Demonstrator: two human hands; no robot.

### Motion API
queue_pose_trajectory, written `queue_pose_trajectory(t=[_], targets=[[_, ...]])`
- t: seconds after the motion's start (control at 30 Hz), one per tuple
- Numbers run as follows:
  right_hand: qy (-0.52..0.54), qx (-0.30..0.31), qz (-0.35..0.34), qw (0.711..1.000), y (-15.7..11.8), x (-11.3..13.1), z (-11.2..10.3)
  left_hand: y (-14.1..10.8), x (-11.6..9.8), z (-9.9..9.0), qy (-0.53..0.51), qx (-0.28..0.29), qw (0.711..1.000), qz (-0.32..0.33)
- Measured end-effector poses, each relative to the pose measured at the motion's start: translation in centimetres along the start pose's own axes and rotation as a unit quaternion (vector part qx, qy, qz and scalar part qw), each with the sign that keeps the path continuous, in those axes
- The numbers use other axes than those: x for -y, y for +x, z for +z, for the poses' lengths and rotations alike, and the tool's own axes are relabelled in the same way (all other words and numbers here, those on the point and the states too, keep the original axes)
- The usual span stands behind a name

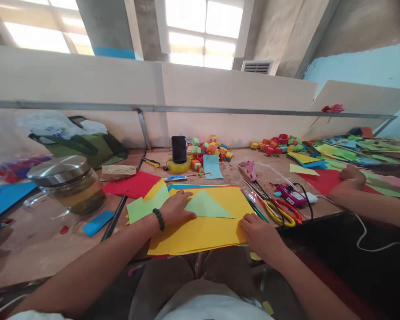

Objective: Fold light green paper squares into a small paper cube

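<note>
Yellow paper sheets [200, 233] lie stacked at the table's front edge, with blue and orange sheets showing behind. On top rests a pale green paper triangle [208, 206]. My left hand [177, 207], below a green bead bracelet [159, 219], lies on the stack at the triangle's left end, thumb and fingers apart. Another light green piece [146, 204] sticks out left of it. My right hand [258, 231] holds the right edge of the yellow sheets, fingers together on top and thumb hidden.
Scissors [288, 212], a purple power socket [290, 195] and a pink glue gun [250, 170] lie right. Behind are a phone [179, 149], tape [179, 166] and small paper cubes [213, 149]. A glass jar [73, 186] stands left. Another person's hand [352, 178] is far right.
</note>
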State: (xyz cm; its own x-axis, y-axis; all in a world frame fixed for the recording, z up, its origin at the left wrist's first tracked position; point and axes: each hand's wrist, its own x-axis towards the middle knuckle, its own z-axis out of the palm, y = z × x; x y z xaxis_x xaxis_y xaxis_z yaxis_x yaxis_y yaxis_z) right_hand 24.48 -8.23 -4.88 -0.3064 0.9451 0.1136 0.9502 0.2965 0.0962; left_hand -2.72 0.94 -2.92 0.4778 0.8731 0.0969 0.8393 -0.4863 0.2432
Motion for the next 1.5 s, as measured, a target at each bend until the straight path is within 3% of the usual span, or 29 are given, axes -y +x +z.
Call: queue_pose_trajectory(t=[0.1, 0.23, 0.37, 0.53, 0.67, 0.77, 0.9, 1.03, 1.13, 1.23, 1.3, 1.5], targets=[[0.047, -0.032, 0.004, 0.998, 0.2, -0.2, -1.1, -0.2, -0.5, -0.1, -0.054, 0.011, 0.998, -0.02], [0.099, -0.14, -0.014, 0.985, 2.0, 0.3, -2.9, -0.6, -0.5, 0.6, -0.106, -0.026, 0.994, -0.017], [0.141, -0.227, -0.084, 0.96, 4.8, 1.9, -2.7, -1.6, -0.9, 1.6, -0.051, -0.114, 0.988, 0.089], [0.202, -0.283, -0.113, 0.931, 6.5, 2.6, -1.4, -2.3, -1.5, 2.2, 0.02, -0.242, 0.936, 0.254], [0.193, -0.311, -0.16, 0.917, 6.2, 1.9, -1.6, -2.5, -2.1, 1.8, 0.078, -0.259, 0.918, 0.288], [0.22, -0.305, -0.207, 0.903, 5.6, 1.3, -1.3, -2.7, -2.6, 1.0, 0.056, -0.223, 0.931, 0.284], [0.275, -0.304, -0.203, 0.889, 4.5, 0.6, 0.2, -2.9, -2.4, 0.4, -0.024, -0.179, 0.951, 0.251], [0.31, -0.235, -0.185, 0.903, 3.0, -0.1, 1.3, -2.4, -1.4, 0.7, -0.036, -0.122, 0.963, 0.237], [0.366, -0.139, -0.138, 0.909, 2.1, -0.4, 1.3, -2.0, -0.8, 1.2, -0.072, -0.047, 0.974, 0.209], [0.431, -0.075, -0.074, 0.896, 1.7, -0.4, 0.8, -1.6, -0.6, 1.7, -0.132, -0.006, 0.971, 0.199], [0.452, -0.06, -0.039, 0.889, 1.6, -0.4, 0.4, -1.4, -0.5, 2.0, -0.176, 0.0, 0.969, 0.171], [0.433, -0.027, 0.061, 0.899, 2.8, -0.7, 0.6, 0.5, -0.3, 2.1, -0.281, -0.02, 0.96, -0.009]])
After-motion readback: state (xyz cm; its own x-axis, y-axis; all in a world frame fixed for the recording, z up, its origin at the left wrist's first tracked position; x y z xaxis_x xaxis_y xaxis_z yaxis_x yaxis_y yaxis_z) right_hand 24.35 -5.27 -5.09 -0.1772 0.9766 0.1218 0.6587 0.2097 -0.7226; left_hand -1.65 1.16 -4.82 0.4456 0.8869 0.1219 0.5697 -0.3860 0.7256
